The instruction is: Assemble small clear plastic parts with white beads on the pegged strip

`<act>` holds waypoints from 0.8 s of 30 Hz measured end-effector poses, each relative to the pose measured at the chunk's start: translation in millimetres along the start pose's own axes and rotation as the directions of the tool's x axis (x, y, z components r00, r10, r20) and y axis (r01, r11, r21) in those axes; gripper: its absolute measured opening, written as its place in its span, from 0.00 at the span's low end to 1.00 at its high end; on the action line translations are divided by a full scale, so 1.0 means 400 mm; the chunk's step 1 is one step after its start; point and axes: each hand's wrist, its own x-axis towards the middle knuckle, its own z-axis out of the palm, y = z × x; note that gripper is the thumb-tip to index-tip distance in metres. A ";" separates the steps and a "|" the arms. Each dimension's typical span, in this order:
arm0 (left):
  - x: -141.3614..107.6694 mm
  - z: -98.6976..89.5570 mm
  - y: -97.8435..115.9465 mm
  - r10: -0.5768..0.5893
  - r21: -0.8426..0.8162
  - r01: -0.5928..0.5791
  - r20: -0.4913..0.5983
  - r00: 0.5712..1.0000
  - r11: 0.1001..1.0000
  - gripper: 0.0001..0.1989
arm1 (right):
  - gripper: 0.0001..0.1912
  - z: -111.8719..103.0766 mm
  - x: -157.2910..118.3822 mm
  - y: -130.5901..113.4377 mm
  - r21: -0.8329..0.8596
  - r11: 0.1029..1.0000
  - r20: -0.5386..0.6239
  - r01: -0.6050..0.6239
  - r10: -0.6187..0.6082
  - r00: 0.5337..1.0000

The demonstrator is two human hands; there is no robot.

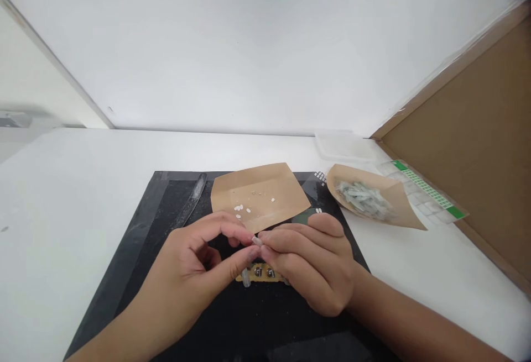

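Observation:
A small translucent false nail tip [256,240] is pinched where my two hands meet. My left hand [199,262] grips one end of it between thumb and forefinger. From the other side, the closed thumb and forefinger of my right hand [309,260] hold it too. Just below the fingertips lies a yellowish strip [265,280] with round metal pieces on it, partly covered by my right hand. A clear piece [246,278] stands at the strip's left end. Behind the hands, a brown paper sheet [265,177] bears several small white bits [238,208].
Everything near my hands rests on a black mat [136,257]. A dark nail file [194,193] with white dust lies at left. To the right, a curled brown paper [400,202] holds a pile of translucent nail tips [363,197]. A green-edged clear sheet [429,188] lies beyond.

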 end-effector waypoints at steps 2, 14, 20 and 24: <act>0.002 0.002 0.002 -0.029 -0.043 0.030 0.028 0.999 0.999 0.07 | 0.13 -0.005 0.004 -0.001 -0.009 1.000 0.012 0.005 -0.005 1.000; -0.005 -0.012 0.009 -0.138 -0.245 0.181 0.183 0.973 0.953 0.11 | 0.15 -0.008 0.008 -0.010 -0.046 0.998 0.008 0.036 -0.036 0.999; -0.004 -0.005 0.014 0.005 -0.113 0.002 0.064 0.998 0.994 0.10 | 0.14 -0.011 0.013 -0.011 -0.025 0.999 0.025 0.022 -0.021 0.999; -0.007 0.003 0.029 0.254 0.193 -0.240 -0.051 0.966 0.951 0.09 | 0.14 -0.007 0.010 -0.011 -0.028 0.999 0.007 0.018 -0.018 1.000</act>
